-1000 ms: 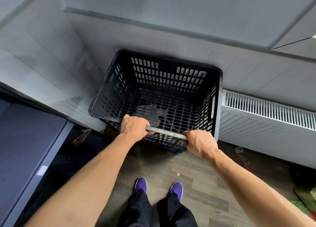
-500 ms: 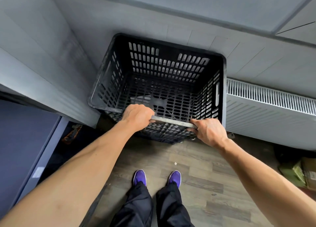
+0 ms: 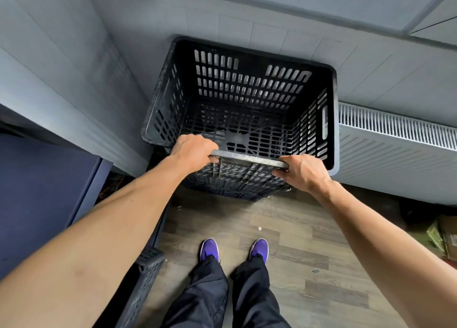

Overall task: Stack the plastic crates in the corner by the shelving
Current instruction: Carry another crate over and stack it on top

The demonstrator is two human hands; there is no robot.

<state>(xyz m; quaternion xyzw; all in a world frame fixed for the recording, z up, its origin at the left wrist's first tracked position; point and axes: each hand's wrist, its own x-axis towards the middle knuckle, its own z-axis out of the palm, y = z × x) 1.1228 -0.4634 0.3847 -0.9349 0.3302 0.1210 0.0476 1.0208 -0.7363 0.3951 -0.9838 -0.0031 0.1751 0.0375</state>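
A black slotted plastic crate (image 3: 247, 87) stands open-topped in the corner, its far side against the grey wall and its right side beside the radiator. It appears to sit on top of another dark crate (image 3: 230, 191) whose edge shows under its near side. My left hand (image 3: 193, 152) grips the crate's near rim at the left. My right hand (image 3: 300, 170) grips the same rim at the right. The crate is empty inside.
A white radiator (image 3: 395, 139) runs along the wall to the right. A dark blue cabinet (image 3: 42, 191) stands at the left, with part of another black crate (image 3: 146, 275) low beside it. Cardboard and green packaging (image 3: 442, 236) lie at the right edge. My purple shoes (image 3: 233, 249) stand on wood-look flooring.
The crate I hold has moved deeper into the corner and sits squarer against the wall and radiator. Both hands keep the same hold on the near rim.
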